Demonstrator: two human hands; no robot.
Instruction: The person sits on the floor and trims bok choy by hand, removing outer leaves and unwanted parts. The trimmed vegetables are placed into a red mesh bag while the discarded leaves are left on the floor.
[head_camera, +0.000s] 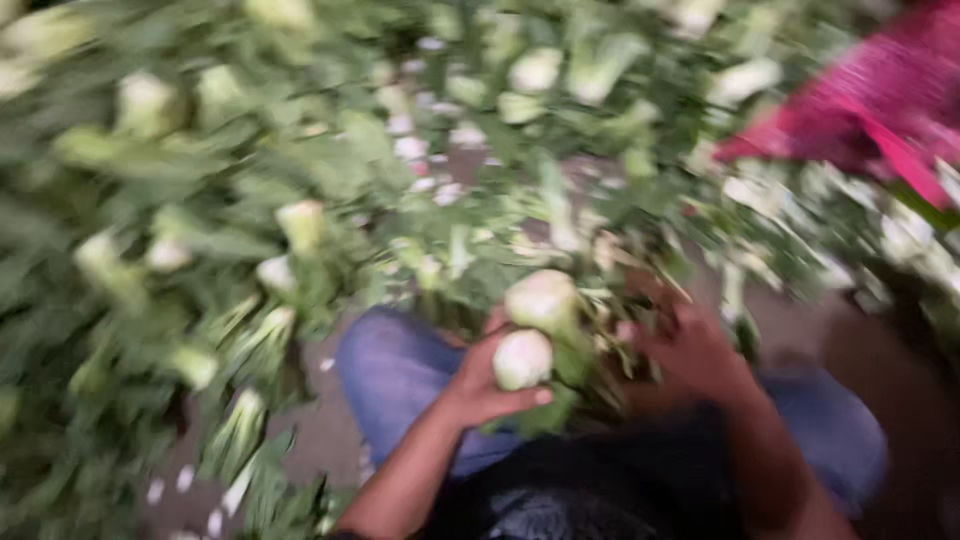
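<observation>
A: Frame's blurry, head view. What's in the left hand (480, 385)?

B: A pale round vegetable head (522, 359), looks like a small cauliflower or similar. Left grip is curled around it, thumb underneath, fingers (497, 322) behind. It sits just above the knee in blue trousers (400, 375).

A: Second head?

B: Yes, a bigger pale head (542, 300) right above the first one, touching or nearly so. Green leaves (570, 365) hang off both, between the two hands.

A: Right hand (690, 350)?

B: Beside the leaves, to the right of the two heads, back of the hand toward the camera. Fingers bent into the leafy stalks. Can't tell whether that grip is closed on anything, too smeared.

A: Surroundings?

B: Floor (330, 435) covered with heaps of the same leafy vegetables (200, 200), pale heads scattered through the green. Small white scraps (185, 478) on the bare floor patch at lower left. Pink-red cloth (870, 90) at top right, belongs to someone or something else, unclear. Dark shirt (600, 490) at the bottom.
</observation>
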